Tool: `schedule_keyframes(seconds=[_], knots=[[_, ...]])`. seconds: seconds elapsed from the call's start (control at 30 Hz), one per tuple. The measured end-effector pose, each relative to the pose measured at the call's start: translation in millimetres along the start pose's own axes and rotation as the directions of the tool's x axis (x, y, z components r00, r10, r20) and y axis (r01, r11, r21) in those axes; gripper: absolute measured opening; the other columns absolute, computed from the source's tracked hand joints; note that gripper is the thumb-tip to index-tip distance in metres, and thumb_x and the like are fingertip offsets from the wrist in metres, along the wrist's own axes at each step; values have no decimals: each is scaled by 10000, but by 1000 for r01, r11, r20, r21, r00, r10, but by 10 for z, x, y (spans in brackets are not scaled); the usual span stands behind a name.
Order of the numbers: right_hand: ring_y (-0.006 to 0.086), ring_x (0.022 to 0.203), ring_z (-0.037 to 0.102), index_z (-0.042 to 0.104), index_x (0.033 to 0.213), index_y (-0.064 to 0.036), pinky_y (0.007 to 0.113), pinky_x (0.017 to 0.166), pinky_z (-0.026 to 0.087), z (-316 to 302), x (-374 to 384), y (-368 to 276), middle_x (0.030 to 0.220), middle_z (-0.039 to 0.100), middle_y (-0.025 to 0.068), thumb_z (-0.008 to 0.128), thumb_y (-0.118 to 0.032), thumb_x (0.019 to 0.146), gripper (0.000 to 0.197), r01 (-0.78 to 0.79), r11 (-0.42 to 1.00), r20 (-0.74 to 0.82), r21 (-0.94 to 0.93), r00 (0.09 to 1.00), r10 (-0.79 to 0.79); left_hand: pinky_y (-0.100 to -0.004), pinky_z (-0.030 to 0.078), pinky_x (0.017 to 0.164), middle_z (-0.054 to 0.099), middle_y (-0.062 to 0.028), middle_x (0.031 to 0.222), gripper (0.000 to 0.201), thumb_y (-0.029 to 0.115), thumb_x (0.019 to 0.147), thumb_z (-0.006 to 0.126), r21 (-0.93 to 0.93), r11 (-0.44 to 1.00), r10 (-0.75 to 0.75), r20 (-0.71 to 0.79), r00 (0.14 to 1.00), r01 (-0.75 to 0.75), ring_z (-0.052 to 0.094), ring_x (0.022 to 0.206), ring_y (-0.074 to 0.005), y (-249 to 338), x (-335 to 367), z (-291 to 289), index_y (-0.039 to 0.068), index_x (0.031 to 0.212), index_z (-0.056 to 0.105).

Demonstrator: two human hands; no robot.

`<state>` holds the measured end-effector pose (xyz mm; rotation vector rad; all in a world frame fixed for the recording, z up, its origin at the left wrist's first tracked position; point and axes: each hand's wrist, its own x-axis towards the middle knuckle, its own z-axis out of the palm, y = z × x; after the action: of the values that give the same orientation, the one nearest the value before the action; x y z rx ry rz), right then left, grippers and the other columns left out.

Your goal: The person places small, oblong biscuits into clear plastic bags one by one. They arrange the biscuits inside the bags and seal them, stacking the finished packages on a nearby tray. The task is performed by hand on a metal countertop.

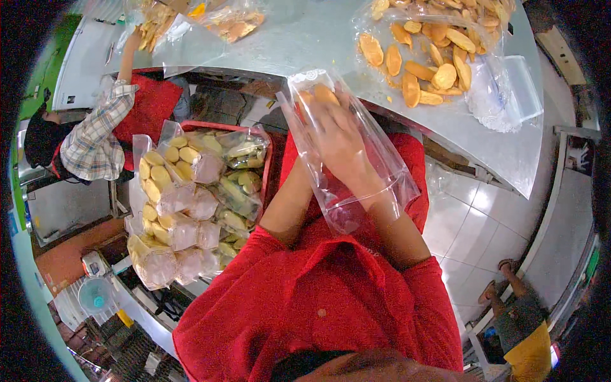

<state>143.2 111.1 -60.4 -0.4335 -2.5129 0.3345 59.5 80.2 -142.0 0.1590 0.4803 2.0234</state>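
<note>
Two bare hands share one clear bag (pixel 386 156) between the red-clad lap (pixel 410 156) and the grey table (pixel 312 38): the right hand (pixel 342 137) reaches inside, over tan oval pieces (pixel 326 94) at the far end; the left hand (pixel 304 124) lies along its left side. Glare and overlap hide the fingertips, so I cannot tell if either clasps anything. Hard pressing could crack the pieces; a wrist snagging the film could tear it

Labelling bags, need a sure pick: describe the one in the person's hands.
Start at the grey table across the top; drop to its near edge, mid-frame. There, a long clear bag slants toward the red shirt. Unlike the filled bags in the red crate, it has the right hand inside.
</note>
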Motion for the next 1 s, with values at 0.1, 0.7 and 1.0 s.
schedule_keyframes(seconds=[0.1, 0.7, 1.0], knots=[[331, 1170, 499, 591, 1159, 3, 376, 1085, 347, -50, 16, 24, 1239, 556, 155, 573, -161, 783, 410, -47, 999, -22, -3, 999, 47, -513, 402, 1035, 443, -180, 1330, 726, 631, 931, 330, -190, 980, -56, 8, 998, 56, 467, 1203, -365, 168, -49, 406, 76, 1398, 292], [445, 842, 631, 594, 978, 23, 525, 754, 517, -1056, 165, 3097, 1001, 644, 232, 552, -286, 889, 324, -558, 670, -293, -489, 829, 477, -528, 350, 977, 548, -115, 1263, 762, 604, 735, 661, -401, 874, 191, -237, 953, -275, 468, 1202, -310, 1206, -87, 6, 96, 1283, 513], [351, 848, 672, 647, 1002, 17, 385, 809, 536, -1144, -359, 2681, 878, 678, 237, 659, -318, 833, 375, -818, 574, -146, -34, 572, 807, -542, 319, 1001, 516, -121, 1302, 644, 445, 788, 701, -375, 867, 230, -286, 930, -329, 461, 1221, -312, 1046, -189, 54, 118, 1304, 497]])
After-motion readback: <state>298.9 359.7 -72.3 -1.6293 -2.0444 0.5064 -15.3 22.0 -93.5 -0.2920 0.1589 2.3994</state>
